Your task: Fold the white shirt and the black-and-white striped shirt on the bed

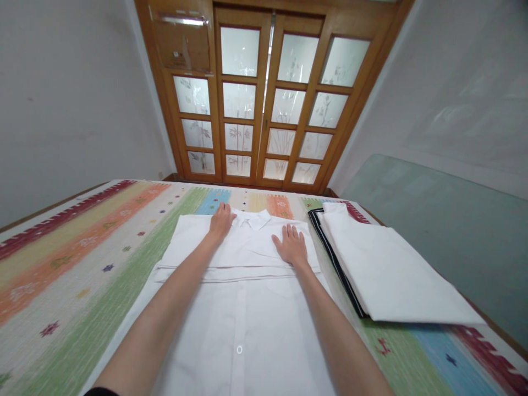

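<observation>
A white button-up shirt (256,308) lies face up on the bed, its collar (258,220) at the far end and its button front running toward me. Short sleeves spread to both sides, and a layered fold crosses the chest below my wrists. Beside the collar, my left hand (223,221) is closed, fingers bent together at the shirt's left shoulder; the fingertips are partly hidden. My right hand (292,246) rests flat on the right side of the upper shirt, fingers spread. The shirt's lower end runs out of view beneath my forearms.
To the right lies a folded white garment stack (396,280) with a dark, white-striped edge (340,269). A striped, patterned cover (103,242) spreads under everything. A pale green board (437,220) stands along the right wall. Wood-framed glass doors (259,121) are beyond the far edge.
</observation>
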{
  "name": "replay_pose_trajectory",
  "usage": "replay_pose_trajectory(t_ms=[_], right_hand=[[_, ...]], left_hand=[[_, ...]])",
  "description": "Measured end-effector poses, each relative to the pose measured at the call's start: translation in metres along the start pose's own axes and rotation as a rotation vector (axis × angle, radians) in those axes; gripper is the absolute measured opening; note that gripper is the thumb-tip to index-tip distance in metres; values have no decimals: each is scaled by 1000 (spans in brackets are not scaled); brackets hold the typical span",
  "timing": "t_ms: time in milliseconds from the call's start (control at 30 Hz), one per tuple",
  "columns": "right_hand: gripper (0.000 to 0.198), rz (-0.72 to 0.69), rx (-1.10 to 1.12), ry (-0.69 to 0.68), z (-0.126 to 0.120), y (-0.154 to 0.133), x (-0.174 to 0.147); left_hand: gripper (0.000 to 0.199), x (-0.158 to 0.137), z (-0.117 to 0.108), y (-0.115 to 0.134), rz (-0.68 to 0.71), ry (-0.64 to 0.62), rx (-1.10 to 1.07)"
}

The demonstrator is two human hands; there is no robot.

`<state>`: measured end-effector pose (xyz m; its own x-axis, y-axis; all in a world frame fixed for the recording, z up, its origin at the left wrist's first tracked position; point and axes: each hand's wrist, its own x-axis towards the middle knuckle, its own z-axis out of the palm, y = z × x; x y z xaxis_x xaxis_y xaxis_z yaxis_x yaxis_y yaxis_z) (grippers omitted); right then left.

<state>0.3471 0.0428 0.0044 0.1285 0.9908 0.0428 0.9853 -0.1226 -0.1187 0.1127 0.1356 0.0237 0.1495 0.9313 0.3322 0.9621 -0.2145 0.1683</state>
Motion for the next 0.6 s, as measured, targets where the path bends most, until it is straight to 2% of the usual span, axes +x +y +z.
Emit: replay_pose_trajectory(t_ms=[100,300,433,600], right_hand=[[74,1,3,-9,0,0,0],[81,-43,-23,-71,-3,3,1],[78,-135,-40,-67,-6,4,-4],[65,-274,-78,15,-5,8,-19]], left_hand=[[30,-16,-1,-1,26,-35,6],[48,-58,-5,-11,96,-171,37],[57,-82,-16,-27,120,-262,56],[59,-111,-36,-48,133,-296,73]])
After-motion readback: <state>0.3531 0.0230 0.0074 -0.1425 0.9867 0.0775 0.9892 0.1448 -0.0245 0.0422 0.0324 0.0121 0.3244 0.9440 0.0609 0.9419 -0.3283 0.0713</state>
